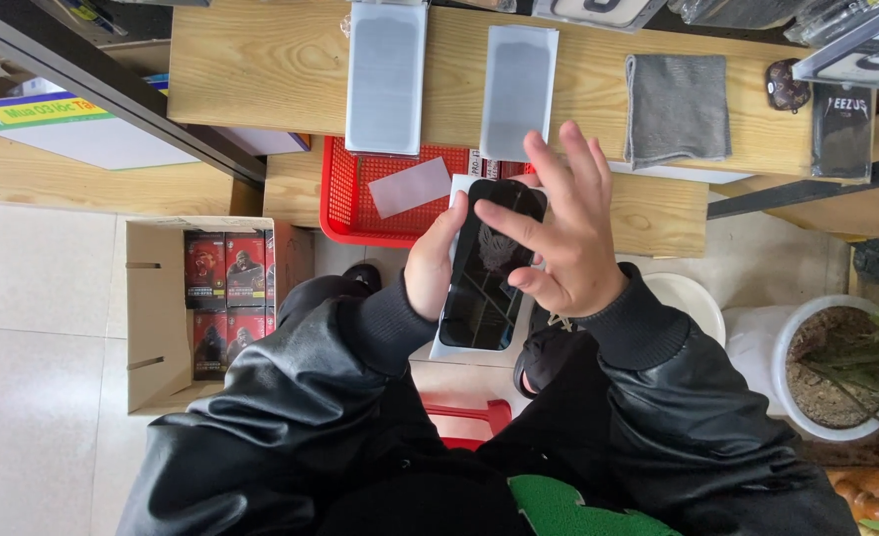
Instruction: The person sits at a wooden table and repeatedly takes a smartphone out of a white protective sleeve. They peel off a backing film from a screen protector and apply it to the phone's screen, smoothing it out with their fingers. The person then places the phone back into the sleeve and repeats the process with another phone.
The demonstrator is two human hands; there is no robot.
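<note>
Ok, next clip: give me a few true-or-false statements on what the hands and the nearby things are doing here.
1. The left hand grips the edge of a dark glossy rectangular panel. True.
2. The right hand is clenched in a fist. False: its fingers are spread over the panel.
3. The red plastic basket holds a pale sheet. True.
4. The grey cloth lies on the floor. False: it lies on the wooden bench.
5. The cardboard box is empty. False: it holds small red-and-black boxes.

A grey cloth (677,107) and two grey sheets (387,76) lie on the counter (251,65); red basket (338,199) below; carton (154,313) of boxes on floor; potted plant (856,367) right.
</note>
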